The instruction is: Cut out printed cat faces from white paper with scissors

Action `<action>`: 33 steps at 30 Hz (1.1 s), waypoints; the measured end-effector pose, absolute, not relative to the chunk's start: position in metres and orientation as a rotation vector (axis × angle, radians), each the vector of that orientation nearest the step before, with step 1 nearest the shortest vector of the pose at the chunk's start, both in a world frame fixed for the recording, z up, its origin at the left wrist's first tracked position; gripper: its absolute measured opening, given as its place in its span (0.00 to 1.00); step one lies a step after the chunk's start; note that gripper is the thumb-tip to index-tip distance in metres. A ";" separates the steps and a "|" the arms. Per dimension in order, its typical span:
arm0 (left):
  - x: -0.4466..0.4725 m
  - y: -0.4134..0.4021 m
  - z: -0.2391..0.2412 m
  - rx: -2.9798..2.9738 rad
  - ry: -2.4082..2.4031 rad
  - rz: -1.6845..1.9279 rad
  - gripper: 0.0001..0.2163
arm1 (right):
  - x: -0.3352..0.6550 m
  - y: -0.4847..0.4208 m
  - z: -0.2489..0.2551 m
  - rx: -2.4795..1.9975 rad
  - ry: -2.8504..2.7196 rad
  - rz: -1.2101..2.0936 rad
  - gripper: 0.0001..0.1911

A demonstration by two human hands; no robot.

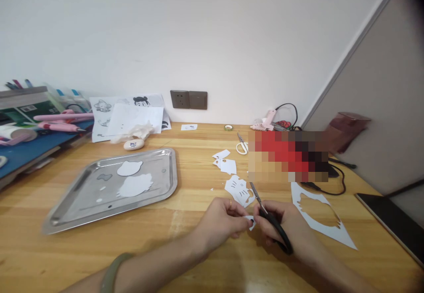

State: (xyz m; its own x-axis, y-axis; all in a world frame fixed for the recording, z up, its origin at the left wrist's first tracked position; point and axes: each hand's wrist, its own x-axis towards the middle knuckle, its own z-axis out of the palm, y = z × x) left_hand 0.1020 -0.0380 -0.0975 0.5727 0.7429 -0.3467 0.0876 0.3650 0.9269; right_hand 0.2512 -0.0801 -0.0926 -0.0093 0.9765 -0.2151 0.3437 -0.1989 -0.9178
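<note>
My right hand [291,229] is closed around black-handled scissors [270,218], whose blades point up and away from me. My left hand [221,220] pinches a small white paper piece [251,222] right at the scissors. Both hands rest low over the wooden table [198,257], near its front edge. Just beyond them lies a cut-out cat-face paper [239,190]. A green bangle [111,273] sits on my left wrist.
A steel tray [82,200] with white paper cut-outs [134,184] lies to the left. Paper scraps [225,160], white scissors [241,145], a leftover paper outline [321,218], a glue gun [266,120], printed sheets [132,114] and a dark tablet [391,222] surround the hands.
</note>
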 end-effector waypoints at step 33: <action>0.103 -0.038 -0.089 1.013 0.920 0.588 0.08 | 0.254 -0.076 -0.086 -1.666 -1.368 1.108 0.05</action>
State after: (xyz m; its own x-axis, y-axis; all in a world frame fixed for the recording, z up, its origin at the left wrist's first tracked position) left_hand 0.1027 -0.0382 -0.0890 0.5067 0.7791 -0.3691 -0.0076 0.4321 0.9018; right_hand 0.2539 -0.0760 -0.0856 0.0753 0.9808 -0.1797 0.3794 -0.1949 -0.9045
